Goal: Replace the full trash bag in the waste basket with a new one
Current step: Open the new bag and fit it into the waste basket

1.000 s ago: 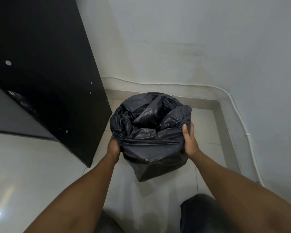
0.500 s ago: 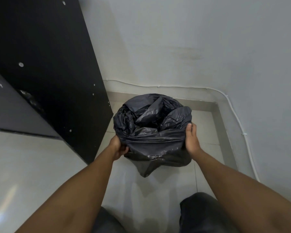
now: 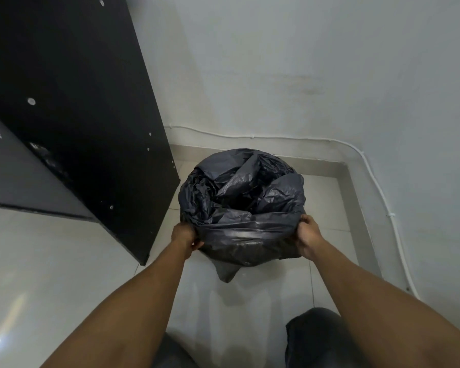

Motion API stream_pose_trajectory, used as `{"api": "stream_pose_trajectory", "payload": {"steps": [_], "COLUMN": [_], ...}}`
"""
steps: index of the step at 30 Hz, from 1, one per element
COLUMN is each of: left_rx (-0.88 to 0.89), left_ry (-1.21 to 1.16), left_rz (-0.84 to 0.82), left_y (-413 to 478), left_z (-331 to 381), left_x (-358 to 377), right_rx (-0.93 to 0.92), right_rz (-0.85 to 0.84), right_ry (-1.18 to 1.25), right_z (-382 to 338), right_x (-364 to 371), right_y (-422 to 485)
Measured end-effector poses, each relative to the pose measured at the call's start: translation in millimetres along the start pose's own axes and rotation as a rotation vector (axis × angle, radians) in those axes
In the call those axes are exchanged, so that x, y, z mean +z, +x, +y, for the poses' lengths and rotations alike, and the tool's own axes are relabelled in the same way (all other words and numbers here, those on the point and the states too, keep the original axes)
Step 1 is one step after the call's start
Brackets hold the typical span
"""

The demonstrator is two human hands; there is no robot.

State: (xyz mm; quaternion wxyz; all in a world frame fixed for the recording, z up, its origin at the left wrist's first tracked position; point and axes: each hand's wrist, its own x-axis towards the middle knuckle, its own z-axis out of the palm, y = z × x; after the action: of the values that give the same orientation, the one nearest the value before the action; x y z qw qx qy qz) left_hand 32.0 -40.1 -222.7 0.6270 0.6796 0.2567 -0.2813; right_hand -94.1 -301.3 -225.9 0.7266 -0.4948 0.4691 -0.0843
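- Nearest to you, your left hand (image 3: 187, 236) gripped the black trash bag (image 3: 239, 200) at the bag's 8 o'clock side, with the fingers curled into the plastic.
- Your right hand (image 3: 307, 239) gripped the same bag at its 4 o'clock side, with the fingers curled over the folded rim.
- The bag stood on the pale tiled floor (image 3: 324, 197) near the middle of your view. Its mouth was open and crumpled, and a loose corner hung at its 6 o'clock.
- A black cabinet panel (image 3: 77, 115) stood at 10 o'clock, just beside the bag.
- Farthest, a white cable (image 3: 276, 138) ran along the wall foot from 12 to 3 o'clock.
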Motion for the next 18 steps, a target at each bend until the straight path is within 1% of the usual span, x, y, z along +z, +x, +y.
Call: {"api": "stream_pose_trajectory", "payload": {"steps": [1,3,5,8,10,12,14,16,18], "left_rx": [0.004,-0.006,-0.018,-0.066,-0.084,-0.107,-0.141,-0.233,-0.266], "left_ry": [0.037,0.027,-0.028,-0.120,-0.106,-0.097,-0.202,-0.316,-0.314], "left_rz": [0.022,0.032,-0.032,-0.109,-0.108,-0.116,-0.138,-0.187,-0.226], "left_y": [4.7,8.6,0.5,-3.2,-0.8,1.9,6.6,9.0,9.5], "left_z": [-3.9,-11.5,-12.9,-10.8,-10.7,-10.2,-9.9,-11.5,-13.0], "left_x": [-3.6,-9.7,-9.8,-3.8,3.5,8.0,10.3,10.6,13.2], "right_rx": [-0.012,-0.004,0.098,0.268,0.293,0.303,0.334,0.386,0.432], "right_rz": [0.032,0.082,0.040,-0.107,-0.145,-0.174,-0.164,-0.159,-0.144], "right_ry": [-0.026,-0.023,0.054,0.094,0.059,-0.024,-0.069,-0.085,-0.116], "right_z": [0.9,2.6,0.8,-2.0,-3.8,-4.0,-2.4,-0.3,3.6], "right_x": [-2.4,-7.1,-8.7,-5.0,-1.9,-0.7,-1.5,-4.2,-7.5], "right_y": [2.0,2.7,0.6,-1.7,-3.1,-4.8,-5.9,-11.3,-9.4]}}
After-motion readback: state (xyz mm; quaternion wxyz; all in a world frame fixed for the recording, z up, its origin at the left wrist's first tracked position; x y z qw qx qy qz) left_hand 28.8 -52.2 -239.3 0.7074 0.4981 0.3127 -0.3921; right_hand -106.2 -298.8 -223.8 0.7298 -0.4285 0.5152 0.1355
